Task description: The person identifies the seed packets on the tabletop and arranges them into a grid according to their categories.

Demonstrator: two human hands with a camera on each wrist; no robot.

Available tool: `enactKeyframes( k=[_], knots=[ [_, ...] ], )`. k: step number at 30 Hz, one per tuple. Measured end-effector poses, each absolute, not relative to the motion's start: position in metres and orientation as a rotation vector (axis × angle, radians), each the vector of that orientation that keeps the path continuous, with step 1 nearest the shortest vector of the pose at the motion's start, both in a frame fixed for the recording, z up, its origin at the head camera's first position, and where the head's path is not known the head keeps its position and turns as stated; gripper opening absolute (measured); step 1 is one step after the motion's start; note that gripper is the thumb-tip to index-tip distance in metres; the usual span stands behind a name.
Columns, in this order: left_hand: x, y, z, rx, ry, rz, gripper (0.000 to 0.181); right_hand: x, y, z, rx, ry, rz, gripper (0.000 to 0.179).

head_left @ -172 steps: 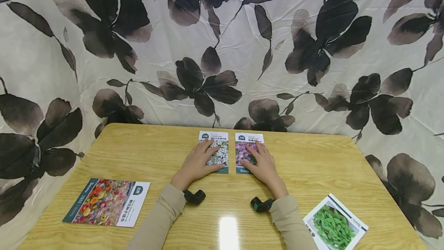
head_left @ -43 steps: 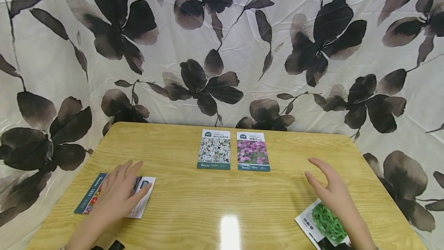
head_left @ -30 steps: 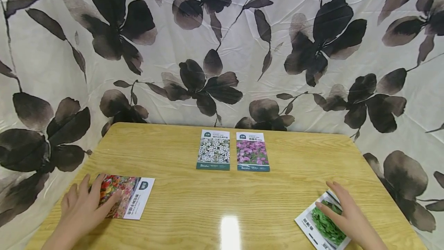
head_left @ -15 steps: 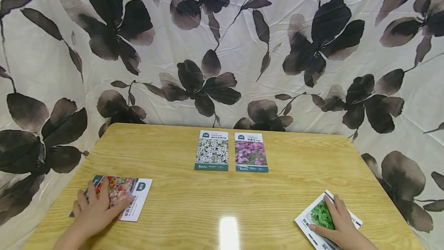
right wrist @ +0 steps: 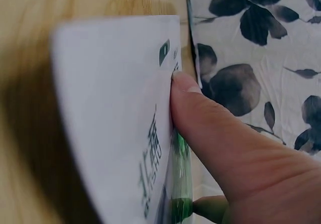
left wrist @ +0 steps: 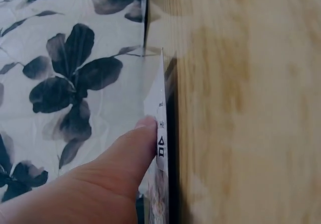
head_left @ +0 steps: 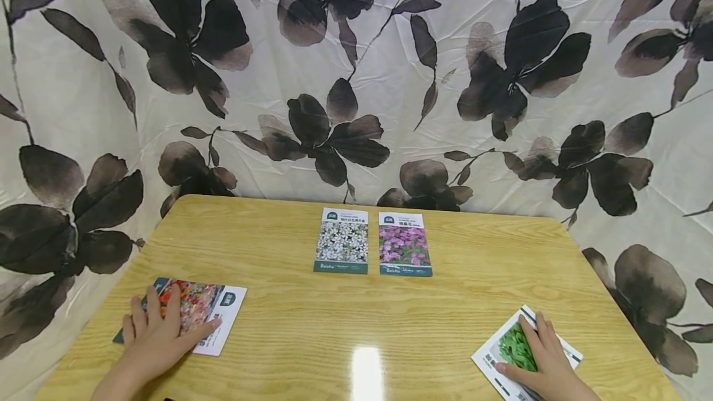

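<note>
My left hand [head_left: 153, 333] rests on a seed packet with a mixed red and orange flower picture [head_left: 195, 302], at the table's left side. Its fingers are spread over the picture, and the thumb lies on the white printed end [left wrist: 161, 118]. On the right, my right hand [head_left: 548, 361] lies over a second seed packet showing green leaves [head_left: 515, 348], set at a slant. The right wrist view has the thumb [right wrist: 200, 113] touching the face of this packet near its white end [right wrist: 115, 83]. The hands hide parts of both packets.
Two more seed packets, one with white flowers [head_left: 342, 240] and one with pink flowers [head_left: 405, 243], lie side by side near the table's back edge. The wooden table [head_left: 301, 333] meets a floral curtain [head_left: 356, 153] behind it.
Both hands left the white and pink flower packets at the back and moved apart over the two outer packets. They came down onto these and have stayed there for the last half second.
</note>
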State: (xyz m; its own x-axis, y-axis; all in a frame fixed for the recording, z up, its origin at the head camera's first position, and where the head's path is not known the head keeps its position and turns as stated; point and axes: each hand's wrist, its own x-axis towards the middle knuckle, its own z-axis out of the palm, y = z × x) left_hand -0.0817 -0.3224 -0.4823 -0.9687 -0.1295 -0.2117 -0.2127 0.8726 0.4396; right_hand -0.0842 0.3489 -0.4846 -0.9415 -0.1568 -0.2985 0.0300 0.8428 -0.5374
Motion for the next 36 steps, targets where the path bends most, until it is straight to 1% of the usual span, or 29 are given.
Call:
enactKeyframes(
  k=[14, 24, 30, 33, 36],
  knots=[
    [-0.08, -0.314, -0.478, -0.267, 2.934, 0.649, 0.126, -0.081, 0.346, -0.482, -0.09, 2.712, -0.819, 0.103],
    [-0.079, -0.309, -0.478, -0.215, 3.002, 0.587, 0.128, -0.079, 0.346, -0.484, -0.101, 2.73, -0.833, 0.103],
    [-0.08, -0.306, -0.475, -0.202, 3.012, 0.484, 0.128, -0.079, 0.345, -0.483, -0.112, 2.757, -0.829, 0.104],
    [-0.079, -0.303, -0.474, -0.194, 3.027, 0.433, 0.127, -0.079, 0.343, -0.482, -0.103, 2.763, -0.816, 0.104],
    [-0.077, -0.302, -0.474, -0.171, 3.048, 0.407, 0.12, -0.078, 0.342, -0.481, -0.095, 2.763, -0.793, 0.104]
  ],
)
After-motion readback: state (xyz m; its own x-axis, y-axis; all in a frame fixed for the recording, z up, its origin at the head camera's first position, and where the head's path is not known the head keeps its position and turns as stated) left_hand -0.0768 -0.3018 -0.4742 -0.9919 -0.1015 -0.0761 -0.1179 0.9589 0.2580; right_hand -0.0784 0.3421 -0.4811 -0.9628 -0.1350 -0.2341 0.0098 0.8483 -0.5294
